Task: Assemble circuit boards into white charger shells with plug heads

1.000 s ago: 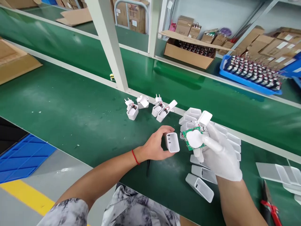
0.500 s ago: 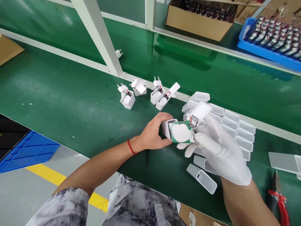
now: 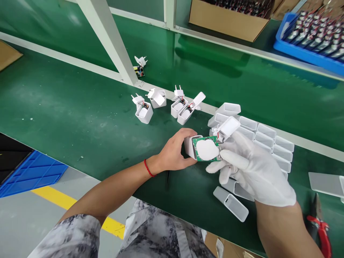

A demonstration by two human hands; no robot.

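Note:
My bare left hand (image 3: 177,150) is wrapped round a white plastic housing (image 3: 190,147), its open end facing right. In a white glove, my right hand (image 3: 249,165) pinches the right edge of a green circuit board (image 3: 207,149) with a white pad on its face. The board's left edge lies at the mouth of the housing; how far inside it reaches, I cannot tell. A white end cap (image 3: 228,128) hangs by wires from the board, above my right fingers. Beneath and beyond the glove stand several empty white housings (image 3: 264,139), partly hidden.
Several filled housings (image 3: 144,113) with plugs stand at the back. A loose plug with a board (image 3: 140,68) lies behind the post (image 3: 107,36). Red-handled pliers (image 3: 319,225) lie at right. A cardboard box (image 3: 228,21) and blue tray (image 3: 301,57) occupy the shelf.
The circuit board has shifted very slightly toward the housing, and my gloved fingers have changed their hold on its right edge. My left hand stays nearly still. The view has shifted a little.

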